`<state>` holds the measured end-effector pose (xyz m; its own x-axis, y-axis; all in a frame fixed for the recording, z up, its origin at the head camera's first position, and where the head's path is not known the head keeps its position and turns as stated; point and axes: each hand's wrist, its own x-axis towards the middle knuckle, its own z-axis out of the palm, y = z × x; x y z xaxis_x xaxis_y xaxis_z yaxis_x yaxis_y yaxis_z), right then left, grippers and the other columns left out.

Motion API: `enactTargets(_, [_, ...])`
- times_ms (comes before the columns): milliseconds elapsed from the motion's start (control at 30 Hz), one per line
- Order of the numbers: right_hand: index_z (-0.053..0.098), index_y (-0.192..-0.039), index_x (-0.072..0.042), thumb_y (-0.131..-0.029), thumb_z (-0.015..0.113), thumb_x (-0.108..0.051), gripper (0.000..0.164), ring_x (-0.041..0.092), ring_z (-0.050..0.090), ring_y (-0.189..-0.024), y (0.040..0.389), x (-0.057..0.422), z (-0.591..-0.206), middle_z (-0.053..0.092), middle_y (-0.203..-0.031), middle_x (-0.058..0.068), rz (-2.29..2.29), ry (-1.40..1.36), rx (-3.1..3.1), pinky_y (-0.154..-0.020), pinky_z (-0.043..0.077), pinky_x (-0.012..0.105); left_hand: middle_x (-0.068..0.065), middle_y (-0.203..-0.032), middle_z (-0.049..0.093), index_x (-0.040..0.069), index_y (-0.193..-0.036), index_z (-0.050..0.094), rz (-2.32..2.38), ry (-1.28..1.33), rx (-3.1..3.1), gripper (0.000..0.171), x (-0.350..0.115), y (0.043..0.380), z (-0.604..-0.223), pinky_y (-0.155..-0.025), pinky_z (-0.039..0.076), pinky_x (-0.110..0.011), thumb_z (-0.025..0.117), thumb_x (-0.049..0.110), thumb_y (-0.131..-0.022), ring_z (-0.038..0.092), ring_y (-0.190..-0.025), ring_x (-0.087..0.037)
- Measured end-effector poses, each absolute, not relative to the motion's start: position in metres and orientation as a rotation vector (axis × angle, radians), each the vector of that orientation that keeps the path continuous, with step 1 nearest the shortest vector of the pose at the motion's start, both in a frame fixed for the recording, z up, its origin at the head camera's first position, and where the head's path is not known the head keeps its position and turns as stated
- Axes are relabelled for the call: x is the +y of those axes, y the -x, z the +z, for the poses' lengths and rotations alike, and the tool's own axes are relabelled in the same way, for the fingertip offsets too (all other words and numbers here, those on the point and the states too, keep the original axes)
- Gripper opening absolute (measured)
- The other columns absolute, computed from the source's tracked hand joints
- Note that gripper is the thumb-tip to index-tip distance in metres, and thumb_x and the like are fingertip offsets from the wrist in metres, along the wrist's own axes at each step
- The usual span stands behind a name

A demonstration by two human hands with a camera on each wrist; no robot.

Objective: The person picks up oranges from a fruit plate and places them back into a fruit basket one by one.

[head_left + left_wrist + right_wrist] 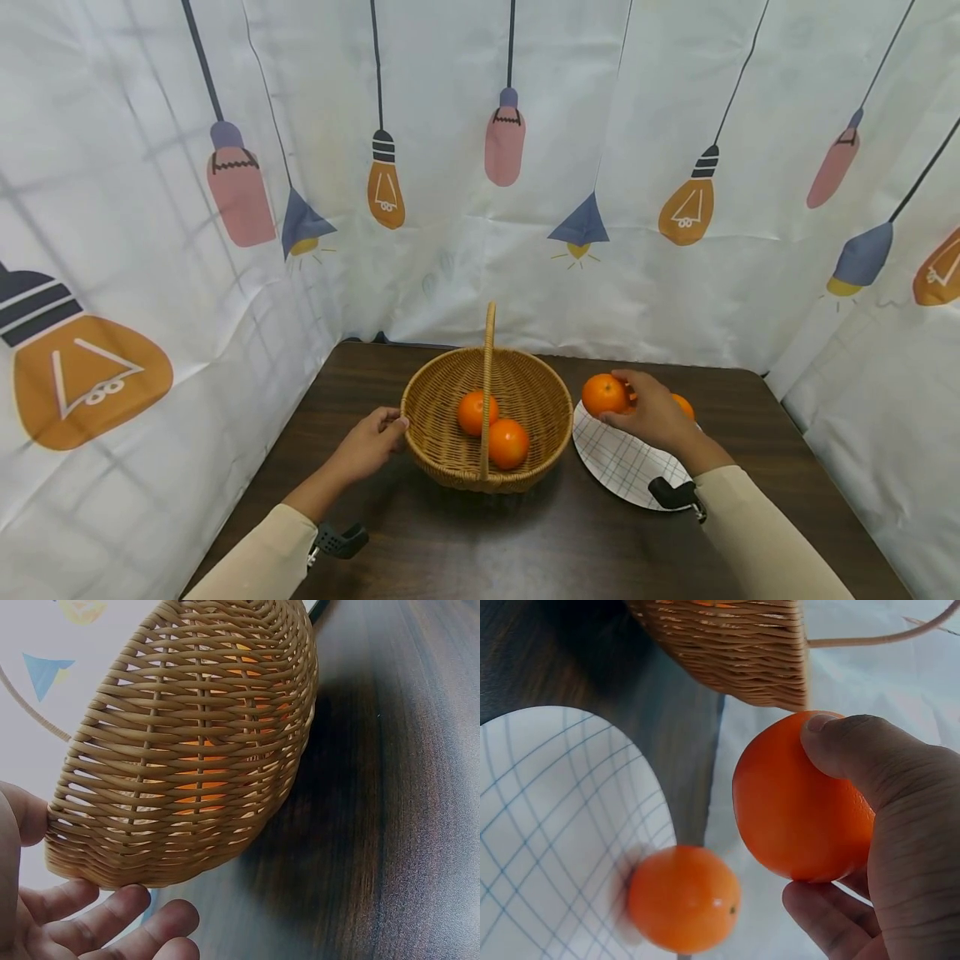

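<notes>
My left hand holds the rim of a round wicker basket at its left side, thumb and fingertips against the edge in the left wrist view. Two oranges lie inside the basket, on either side of its upright handle. In my right hand is another orange, gripped between thumb and fingers and lifted over the back left part of a white plate with a blue grid. One more orange rests on that plate, partly hidden behind the right hand in the head view.
A dark brown wooden table carries the basket and the plate side by side. White curtains printed with lamps and bulbs stand close behind the table and along both sides.
</notes>
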<state>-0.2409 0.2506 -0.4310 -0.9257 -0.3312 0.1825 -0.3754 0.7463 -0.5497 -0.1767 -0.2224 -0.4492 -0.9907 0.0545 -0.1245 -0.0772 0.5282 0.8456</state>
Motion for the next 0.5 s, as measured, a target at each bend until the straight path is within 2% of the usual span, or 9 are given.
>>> enactTargets(233, [0.047,-0.149,-0.003,-0.085,0.086,-0.037,0.083,0.037,0.065,-0.108,0.244,0.248,-0.420,0.054,-0.139,0.021,0.905,-0.601,-2.860,-0.087,0.056,0.052,-0.016,-0.121,0.064,-0.006,-0.141,0.049,1.466,0.019,2.623,0.050,-0.222,0.177,-0.449,-0.081,0.058,-0.045,0.051,0.032,-0.109,0.068,-0.102,-0.033])
enactTargets(500, [0.047,-0.149,-0.003,-0.085,0.086,-0.036,0.082,0.037,0.065,-0.111,0.243,0.238,-0.408,0.055,-0.139,0.019,0.938,-0.615,-2.842,-0.088,0.056,0.052,-0.017,-0.122,0.064,-0.006,-0.142,0.049,1.458,0.030,2.622,0.049,-0.222,0.178,-0.449,-0.081,0.058,-0.045,0.050,0.031,-0.109,0.069,-0.100,-0.029])
